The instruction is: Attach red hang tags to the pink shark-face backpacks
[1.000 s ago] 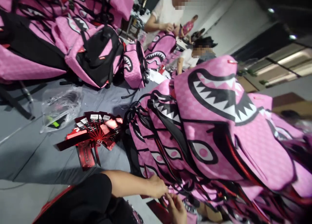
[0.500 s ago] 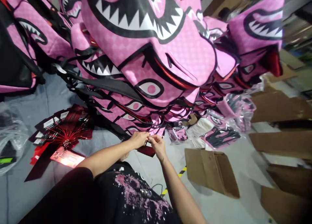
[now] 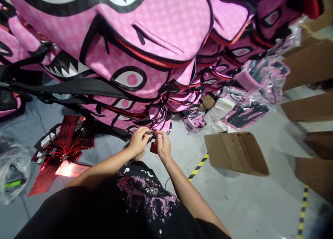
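Observation:
A tall stack of pink checkered backpacks (image 3: 161, 34) with shark-mouth and eye prints rises in front of me. At its lower edge my left hand (image 3: 139, 141) is closed, its fingers pinching a small black strap or loop (image 3: 149, 133). My right hand (image 3: 163, 147) meets it there, thumb and fingers pinched on a red cord, with a dark red hang tag (image 3: 154, 147) hanging beside the fingers. How cord and loop join is too small to tell. Left of my arms, a fan of red and black hang tags (image 3: 47, 176) with red cords lies on grey cloth.
A clear plastic bag (image 3: 13, 162) lies at the far left. On the floor to the right are an open cardboard box (image 3: 234, 152), more cardboard (image 3: 309, 65), and pink items in clear plastic (image 3: 247, 114). Yellow-black tape (image 3: 199, 166) marks the floor.
The view has moved closer to the stack, so the backpacks look larger. Both hands stay together at the stack's lower edge, now slightly further apart, with red cord showing between them.

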A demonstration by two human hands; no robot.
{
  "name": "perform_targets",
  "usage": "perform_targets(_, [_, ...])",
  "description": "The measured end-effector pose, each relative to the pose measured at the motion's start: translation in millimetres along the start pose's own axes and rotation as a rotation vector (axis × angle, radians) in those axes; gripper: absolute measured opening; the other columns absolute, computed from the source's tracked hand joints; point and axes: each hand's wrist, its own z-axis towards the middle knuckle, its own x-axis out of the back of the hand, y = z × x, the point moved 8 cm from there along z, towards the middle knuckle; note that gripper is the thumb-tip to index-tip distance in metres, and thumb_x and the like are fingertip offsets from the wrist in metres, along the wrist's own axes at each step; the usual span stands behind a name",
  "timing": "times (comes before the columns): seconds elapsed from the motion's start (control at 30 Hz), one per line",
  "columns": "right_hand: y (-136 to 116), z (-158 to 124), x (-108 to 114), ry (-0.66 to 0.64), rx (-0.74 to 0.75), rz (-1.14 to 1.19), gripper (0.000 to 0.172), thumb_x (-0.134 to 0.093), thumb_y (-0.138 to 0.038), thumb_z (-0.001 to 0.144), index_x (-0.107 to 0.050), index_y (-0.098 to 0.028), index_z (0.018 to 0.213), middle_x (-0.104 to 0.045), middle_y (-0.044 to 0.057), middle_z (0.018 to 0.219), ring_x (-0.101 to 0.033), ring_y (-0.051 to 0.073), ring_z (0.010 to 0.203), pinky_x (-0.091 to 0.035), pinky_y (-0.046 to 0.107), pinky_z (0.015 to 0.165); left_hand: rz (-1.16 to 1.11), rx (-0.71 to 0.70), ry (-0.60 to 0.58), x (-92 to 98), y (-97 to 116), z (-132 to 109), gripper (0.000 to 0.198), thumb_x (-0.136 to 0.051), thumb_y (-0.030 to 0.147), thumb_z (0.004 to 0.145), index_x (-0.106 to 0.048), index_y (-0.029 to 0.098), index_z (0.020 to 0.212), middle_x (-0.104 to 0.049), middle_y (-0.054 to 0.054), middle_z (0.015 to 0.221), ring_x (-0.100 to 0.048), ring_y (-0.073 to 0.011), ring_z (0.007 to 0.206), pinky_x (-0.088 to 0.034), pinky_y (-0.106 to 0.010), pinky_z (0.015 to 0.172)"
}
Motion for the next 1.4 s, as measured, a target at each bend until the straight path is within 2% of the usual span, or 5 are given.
perform_targets(0.33, [-22.2,-13.4,-7.9,0.072,0.123,-0.012,0.019,-0.044,-0.026,0.096,-0.062,-0.019,0.095,-0.065,0.010,0.100,-0.061,0.021,0.099,-0.050,0.041,0.091,-0.694,0.469,0.102,-21.3,-37.5,-12.3,0.035,-0.072,0.037,0.071,-0.060,0.013,0.094,-0.065,-0.002,0.073,-0.059,-0.0083,0.057,-0.040,-0.016,0.048])
perform_targets(0.63, [-5.8,-28.2,-8.9,0.088,-0.023,0.057,0.022,-0.044,-0.031,0.097,-0.061,-0.018,0.102,-0.068,0.013,0.111,-0.068,0.021,0.092,-0.055,0.041,0.085,-0.733,0.434,0.134,-23.4,-35.3,-17.9,0.021,-0.071,0.033,0.075,-0.059,0.016,0.078,-0.063,0.001,0.073,-0.056,-0.0068,0.063,-0.044,-0.018,0.059])
perform_targets(0.83, [-36.9,-13.1,-3.8,0.191,0.057,0.004,0.022,-0.041,-0.031,0.098,-0.060,-0.019,0.098,-0.068,0.010,0.101,-0.066,0.020,0.088,-0.053,0.038,0.084,-0.807,0.380,0.268,18.0,-26.0,-20.5,0.029,-0.064,0.043,0.082,-0.048,0.019,0.085,-0.067,-0.001,0.075,-0.066,-0.0120,0.070,-0.055,-0.026,0.070])
perform_targets(1.07, [-55.9,15.9,-16.5,0.172,0.053,0.075,0.021,-0.039,-0.032,0.099,-0.055,-0.019,0.102,-0.057,0.000,0.072,-0.056,0.014,0.060,-0.048,0.029,0.063,-0.378,0.207,0.375,94.8,-19.5,-29.1,0.016,-0.055,0.035,0.090,-0.056,0.019,0.092,-0.058,0.004,0.071,-0.053,-0.0062,0.053,-0.048,-0.020,0.058])
perform_targets(1.4, [-55.9,42.5,-51.2,-0.139,0.266,-0.471,0.025,-0.041,-0.025,0.096,-0.064,-0.018,0.101,-0.064,0.006,0.086,-0.058,0.015,0.070,-0.037,0.024,0.055,0.279,-0.022,0.138,80.7,-10.7,18.9,0.023,-0.050,0.014,0.088,-0.072,0.017,0.096,-0.071,-0.005,0.091,-0.063,-0.0168,0.087,-0.048,-0.028,0.083])
